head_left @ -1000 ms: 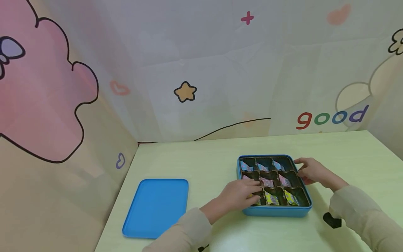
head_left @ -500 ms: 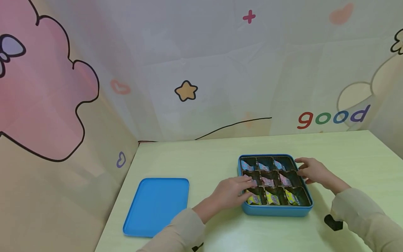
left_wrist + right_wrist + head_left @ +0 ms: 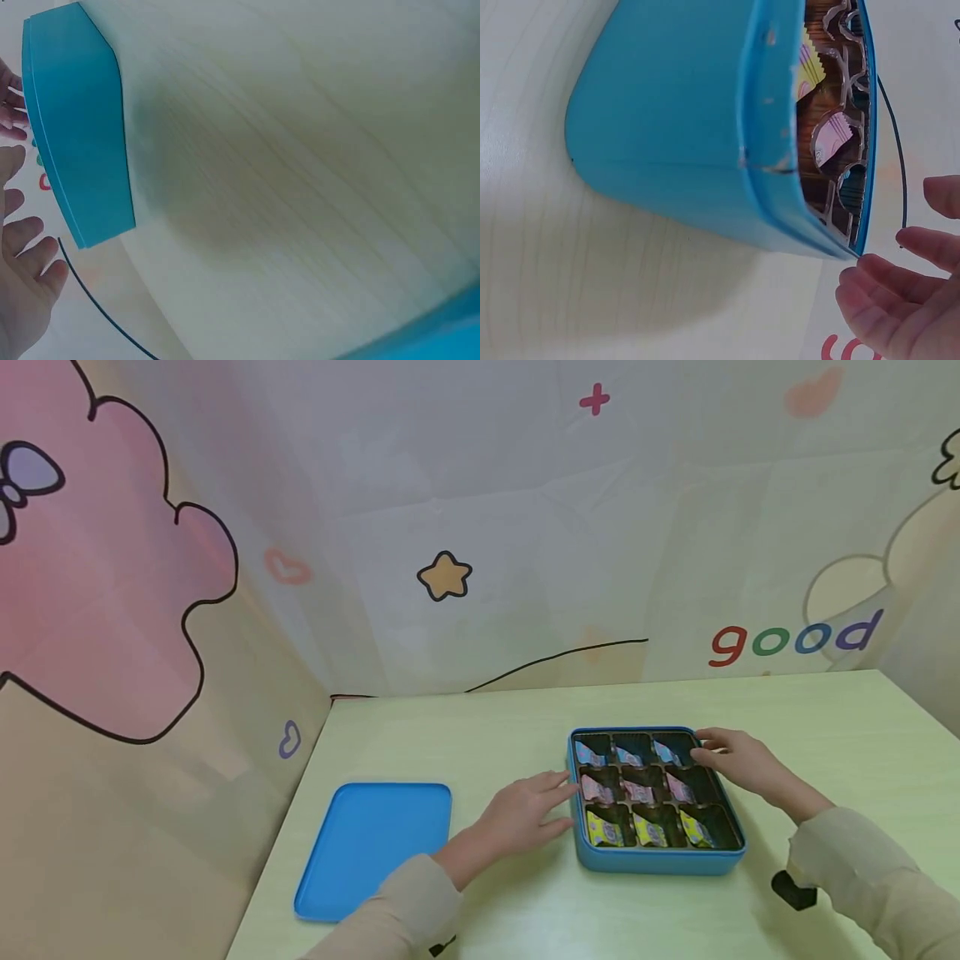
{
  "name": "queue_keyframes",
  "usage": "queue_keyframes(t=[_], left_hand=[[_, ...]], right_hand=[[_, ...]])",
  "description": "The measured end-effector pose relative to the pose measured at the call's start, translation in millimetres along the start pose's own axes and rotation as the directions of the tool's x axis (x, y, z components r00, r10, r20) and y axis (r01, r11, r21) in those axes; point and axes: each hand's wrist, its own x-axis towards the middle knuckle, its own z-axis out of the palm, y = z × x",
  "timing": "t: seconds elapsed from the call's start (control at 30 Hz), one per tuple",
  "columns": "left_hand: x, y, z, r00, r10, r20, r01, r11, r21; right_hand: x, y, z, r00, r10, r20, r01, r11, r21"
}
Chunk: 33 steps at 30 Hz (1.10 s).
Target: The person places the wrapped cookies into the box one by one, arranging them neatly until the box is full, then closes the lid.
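Observation:
A blue tin (image 3: 660, 862) stands on the table with a dark divided insert. Its compartments hold wrapped candies: blue ones (image 3: 590, 753) in the far row, pink ones (image 3: 596, 789) in the middle, yellow ones (image 3: 603, 829) in the near row. My left hand (image 3: 525, 814) is beside the tin's left wall, holding nothing, its fingers spread and pointing at the rim. At the far right corner, the fingers of my right hand (image 3: 738, 764) are by the rim; in the right wrist view this hand (image 3: 915, 300) is loosely extended, and whether it touches cannot be told.
A flat blue lid (image 3: 375, 852) lies on the pale table (image 3: 510, 735) left of the tin, partly behind my left sleeve. A printed cloth backdrop (image 3: 525, 543) rises at the table's back and left edges.
My left hand has drawn back leftward from over the tin's left compartments to outside its wall. My right hand has shifted slightly up and inward at the far right rim.

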Motion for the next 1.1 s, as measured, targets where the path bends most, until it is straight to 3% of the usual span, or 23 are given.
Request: queue_keyframes(t=[0.13,0.3,0.77,1.1], left_hand=[[-6.1,-5.3,-4.3,0.996,-0.041,0.083,0.041,0.999,0.000],[-12.3,-10.9,-8.0,0.988,-0.066,0.139,0.062,0.998,0.030],[-38.0,-33.6,-17.5,0.981,-0.139,0.134,0.129,0.988,0.080],[-56.3,-53.1,-21.3,0.972,-0.205,0.112,0.205,0.979,0.010]], right_hand=[[-0.1,-6,1,1.000,-0.021,-0.004,0.021,1.000,-0.017],[-0.1,-13,2,0.999,-0.040,0.005,0.040,0.998,-0.043],[-3.2,-35,6,0.995,-0.103,0.012,0.104,0.990,-0.094],[-6.1,-53,13,0.981,-0.195,0.009,0.195,0.976,-0.092]])
